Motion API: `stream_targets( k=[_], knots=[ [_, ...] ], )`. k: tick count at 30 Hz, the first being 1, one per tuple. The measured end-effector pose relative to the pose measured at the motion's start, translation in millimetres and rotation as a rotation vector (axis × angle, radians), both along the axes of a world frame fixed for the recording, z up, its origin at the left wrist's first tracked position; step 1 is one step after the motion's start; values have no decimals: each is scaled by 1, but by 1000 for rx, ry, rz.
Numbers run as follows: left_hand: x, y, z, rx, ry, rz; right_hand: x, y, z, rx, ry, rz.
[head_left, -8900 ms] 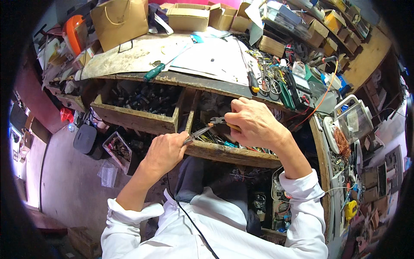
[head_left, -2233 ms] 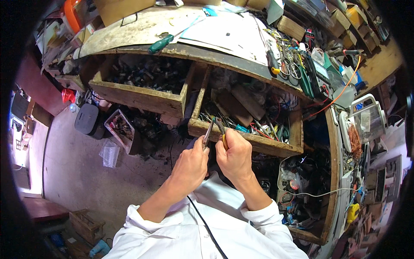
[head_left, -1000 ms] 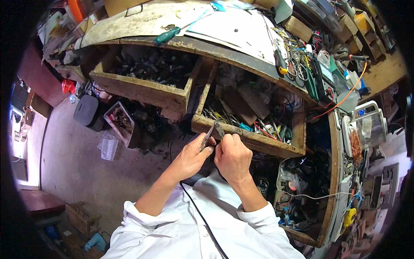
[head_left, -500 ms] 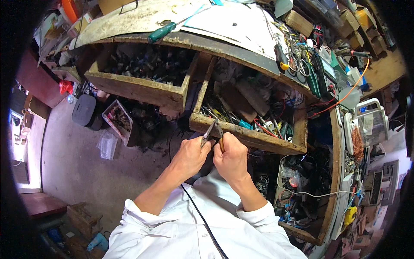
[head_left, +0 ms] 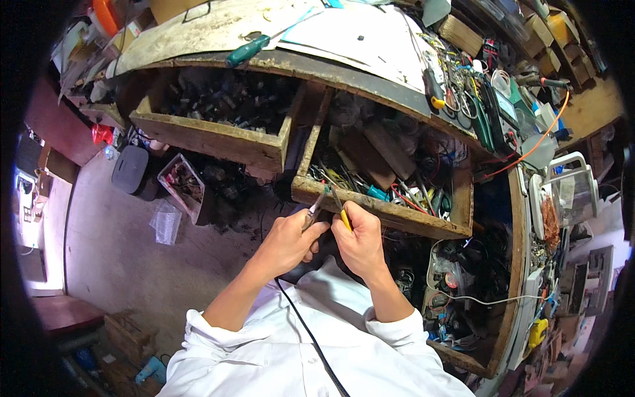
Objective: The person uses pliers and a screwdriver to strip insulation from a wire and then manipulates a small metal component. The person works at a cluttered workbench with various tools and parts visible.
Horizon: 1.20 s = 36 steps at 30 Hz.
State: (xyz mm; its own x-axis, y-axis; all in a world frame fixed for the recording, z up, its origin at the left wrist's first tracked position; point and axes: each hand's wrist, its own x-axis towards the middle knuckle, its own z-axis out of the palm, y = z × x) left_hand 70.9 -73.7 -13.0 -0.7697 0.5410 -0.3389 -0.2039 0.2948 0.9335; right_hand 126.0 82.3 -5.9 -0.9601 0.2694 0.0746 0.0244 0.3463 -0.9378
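My left hand (head_left: 289, 243) is closed around a silver pointed tool (head_left: 317, 206), which looks like pliers. Next to it, my right hand (head_left: 359, 239) grips a yellow-handled tool (head_left: 345, 220) with a thin grey metal end. Both tools point away from me, and their tips come close together over the front edge of the open right drawer (head_left: 380, 213). A tiny teal spot shows by the tips; whether it is held there or lies in the drawer behind, I cannot tell. My fingers hide most of both handles.
Hand tools and wooden blocks fill the right drawer. The left drawer (head_left: 208, 132) holds many small dark parts. On the bench top lie a green-handled screwdriver (head_left: 248, 51) and white sheets (head_left: 370, 40). A bin (head_left: 182, 187) stands on the floor at left; clutter crowds the right.
The two tools' tips have drawn slightly apart. My right hand's tool has turned, showing more of its yellow handle, and my left fingers have shifted on their tool.
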Motion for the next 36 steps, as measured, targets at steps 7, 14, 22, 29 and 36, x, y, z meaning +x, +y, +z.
stream_targets(
  k=[7,14,22,29,36],
  knots=[
    [9,-9,-10,332,-252,-23,3,0,3,377,118,-73],
    [19,-10,9,15,135,14,4,0,0,573,171,-111],
    [22,-10,14,-113,238,-54,4,-6,4,654,163,-140],
    [23,-10,11,-74,209,-89,5,-3,3,849,222,-114],
    [16,-17,13,-299,499,-141,4,9,3,919,299,-59]
  ],
)
